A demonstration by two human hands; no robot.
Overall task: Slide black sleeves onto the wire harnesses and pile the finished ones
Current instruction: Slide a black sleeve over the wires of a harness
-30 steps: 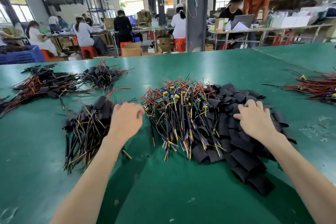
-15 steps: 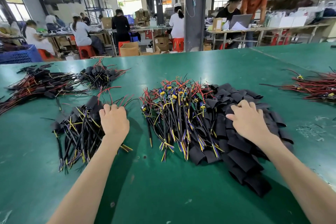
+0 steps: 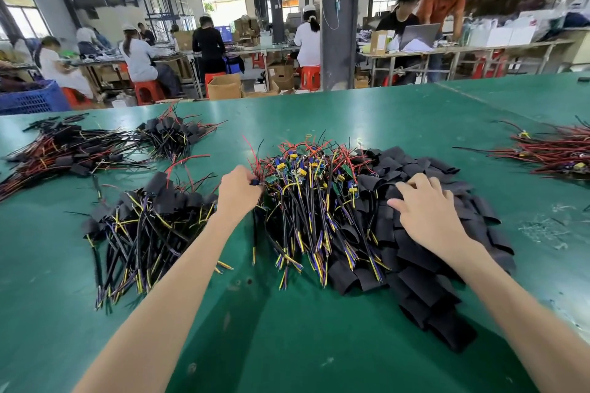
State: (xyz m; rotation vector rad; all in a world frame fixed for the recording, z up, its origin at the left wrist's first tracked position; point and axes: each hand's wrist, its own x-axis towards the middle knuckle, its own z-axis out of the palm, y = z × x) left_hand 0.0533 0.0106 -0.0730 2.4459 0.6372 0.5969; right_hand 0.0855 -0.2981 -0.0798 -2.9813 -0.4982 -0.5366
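Pick-up step — my left hand (image 3: 238, 193) pinches a harness (image 3: 255, 182); my right hand (image 3: 427, 210) rests, fingers (image 3: 415, 180) spread, on the sleeves (image 3: 415, 268). Next: pinch one sleeve.

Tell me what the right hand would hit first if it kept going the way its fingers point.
More black sleeves: the right hand rests on that pile, fingers aimed forward and leftward. Beyond them lie the unsleeved harnesses, though depth is hard to judge.

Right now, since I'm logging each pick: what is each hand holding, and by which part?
The left hand pinches one harness at its connector end, on the edge of the unsleeved pile. The right hand rests on the black sleeves; no grip shows.
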